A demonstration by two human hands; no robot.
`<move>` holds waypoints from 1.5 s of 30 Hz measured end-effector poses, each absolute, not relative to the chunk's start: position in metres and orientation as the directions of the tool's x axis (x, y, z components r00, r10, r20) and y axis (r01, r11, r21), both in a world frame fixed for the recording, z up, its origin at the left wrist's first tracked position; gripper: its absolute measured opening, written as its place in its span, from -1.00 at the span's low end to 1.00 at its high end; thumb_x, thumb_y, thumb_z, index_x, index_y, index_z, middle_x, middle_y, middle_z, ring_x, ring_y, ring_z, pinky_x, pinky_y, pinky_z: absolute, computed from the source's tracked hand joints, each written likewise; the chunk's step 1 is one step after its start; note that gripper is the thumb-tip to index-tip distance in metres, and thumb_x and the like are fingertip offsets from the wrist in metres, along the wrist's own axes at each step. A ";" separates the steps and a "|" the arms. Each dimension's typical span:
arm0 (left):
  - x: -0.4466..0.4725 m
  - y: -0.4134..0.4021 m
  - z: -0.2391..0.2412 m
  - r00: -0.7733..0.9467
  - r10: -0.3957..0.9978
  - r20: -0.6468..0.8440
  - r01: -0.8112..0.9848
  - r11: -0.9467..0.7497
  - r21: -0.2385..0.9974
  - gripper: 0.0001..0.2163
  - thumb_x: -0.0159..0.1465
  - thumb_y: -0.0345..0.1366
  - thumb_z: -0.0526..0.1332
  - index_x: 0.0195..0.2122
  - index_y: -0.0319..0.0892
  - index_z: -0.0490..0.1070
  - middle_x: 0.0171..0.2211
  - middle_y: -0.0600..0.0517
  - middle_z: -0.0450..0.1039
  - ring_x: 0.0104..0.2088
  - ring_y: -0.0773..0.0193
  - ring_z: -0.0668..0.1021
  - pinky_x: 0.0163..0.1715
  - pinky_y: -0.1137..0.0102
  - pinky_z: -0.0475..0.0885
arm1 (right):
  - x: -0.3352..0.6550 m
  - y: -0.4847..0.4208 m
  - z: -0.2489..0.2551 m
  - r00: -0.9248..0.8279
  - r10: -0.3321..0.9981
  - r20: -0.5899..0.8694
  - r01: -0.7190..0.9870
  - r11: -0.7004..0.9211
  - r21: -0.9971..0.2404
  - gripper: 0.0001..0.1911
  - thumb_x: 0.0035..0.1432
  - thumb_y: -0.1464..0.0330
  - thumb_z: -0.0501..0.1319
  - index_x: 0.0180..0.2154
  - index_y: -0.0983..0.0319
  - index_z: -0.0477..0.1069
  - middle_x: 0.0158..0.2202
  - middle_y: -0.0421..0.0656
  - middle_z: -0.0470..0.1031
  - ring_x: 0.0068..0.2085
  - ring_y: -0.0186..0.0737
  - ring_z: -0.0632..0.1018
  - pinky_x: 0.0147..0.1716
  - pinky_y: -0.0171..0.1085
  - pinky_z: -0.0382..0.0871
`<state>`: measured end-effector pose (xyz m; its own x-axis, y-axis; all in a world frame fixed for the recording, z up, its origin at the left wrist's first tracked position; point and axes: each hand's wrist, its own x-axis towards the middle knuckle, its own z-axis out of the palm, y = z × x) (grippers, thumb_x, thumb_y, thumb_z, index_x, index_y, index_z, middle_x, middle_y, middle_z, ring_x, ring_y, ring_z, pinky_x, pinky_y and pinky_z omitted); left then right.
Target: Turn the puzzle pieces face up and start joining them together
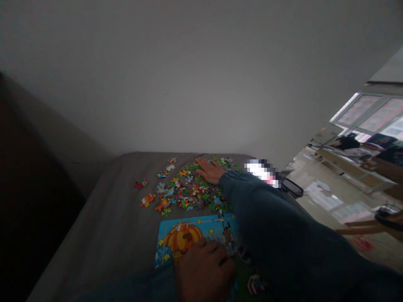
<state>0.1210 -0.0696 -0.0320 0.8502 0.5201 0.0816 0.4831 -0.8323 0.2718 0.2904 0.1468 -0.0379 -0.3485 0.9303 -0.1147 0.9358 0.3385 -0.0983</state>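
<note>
My right hand (210, 171) reaches to the far part of the grey cloth-covered surface and lies over a heap of loose jigsaw puzzle pieces (192, 191). Its fingers are stretched out and slightly spread, palm down. Closer to me is a puzzle board (162, 239) with a light blue border, on which a pumpkin picture (181, 238) and yellow stars show. My left hand (206, 268) is over the board's middle, back up, its fingers curled. The fingertips are hidden, so whatever they hold cannot be made out. My right sleeve covers the board's right side.
A plain wall (189, 84) rises behind the grey surface (103, 226). Stray puzzle pieces (147, 200) lie left of the heap. To the right, a blurred-out bright object (261, 172) sits at the surface's edge, with the room floor and a wooden bench (352, 170) beyond.
</note>
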 end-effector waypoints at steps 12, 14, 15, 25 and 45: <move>0.121 -0.069 -0.021 0.853 0.521 -0.006 0.499 -0.814 0.298 -0.86 0.35 -0.33 0.10 -0.25 -0.12 0.46 -0.19 0.02 0.56 -0.14 0.12 0.56 -0.14 0.18 0.47 | 0.299 0.109 -0.030 -0.409 0.892 -0.193 0.912 0.393 -0.119 -0.14 0.27 -0.12 -0.36 0.37 0.32 -0.34 0.41 -0.07 -0.35 0.39 -0.10 -0.21 0.33 0.02 -0.28; 0.121 -0.069 -0.020 0.858 0.513 -0.026 0.496 -0.815 0.301 -0.85 0.35 -0.33 0.09 -0.24 -0.12 0.46 -0.19 0.02 0.56 -0.13 0.11 0.55 -0.13 0.15 0.47 | 0.299 0.097 -0.033 -0.454 0.875 -0.168 0.891 0.442 -0.107 -0.12 0.26 -0.14 -0.34 0.37 0.33 -0.30 0.40 -0.05 -0.35 0.39 -0.09 -0.22 0.33 0.01 -0.27; 0.121 -0.069 -0.019 0.860 0.508 -0.040 0.495 -0.814 0.305 -0.85 0.35 -0.33 0.09 -0.23 -0.12 0.46 -0.19 0.02 0.56 -0.13 0.11 0.55 -0.12 0.14 0.47 | 0.300 0.092 -0.035 -0.473 0.868 -0.149 0.881 0.464 -0.093 -0.13 0.27 -0.12 -0.34 0.37 0.34 -0.28 0.40 -0.04 -0.35 0.39 -0.10 -0.23 0.33 0.00 -0.27; 0.119 -0.069 -0.021 0.855 0.517 -0.040 0.502 -0.807 0.310 -0.89 0.33 -0.35 0.14 -0.26 -0.10 0.46 -0.21 0.05 0.55 -0.17 0.15 0.55 -0.15 0.22 0.46 | 0.344 0.075 -0.036 -0.567 0.822 -0.052 0.816 0.569 0.105 -0.29 0.35 0.01 -0.22 0.36 0.27 -0.19 0.39 -0.02 -0.15 0.38 -0.08 -0.08 0.33 -0.02 -0.18; 0.117 -0.068 -0.025 0.860 0.507 0.055 0.461 -0.819 0.341 -0.88 0.29 -0.42 0.14 -0.28 -0.09 0.44 -0.26 0.07 0.52 -0.26 0.26 0.50 -0.29 0.40 0.35 | 0.371 0.050 -0.036 -0.562 0.823 -0.076 0.824 0.566 0.036 -0.41 0.41 0.17 -0.23 0.37 0.24 -0.21 0.40 -0.10 -0.22 0.39 -0.16 -0.17 0.33 -0.07 -0.23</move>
<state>0.1173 -0.0679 -0.0253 0.8600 0.5073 0.0550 0.4614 -0.8191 0.3408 0.3707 0.0500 -0.0361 -0.5623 0.8234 -0.0764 0.8238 0.5658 0.0355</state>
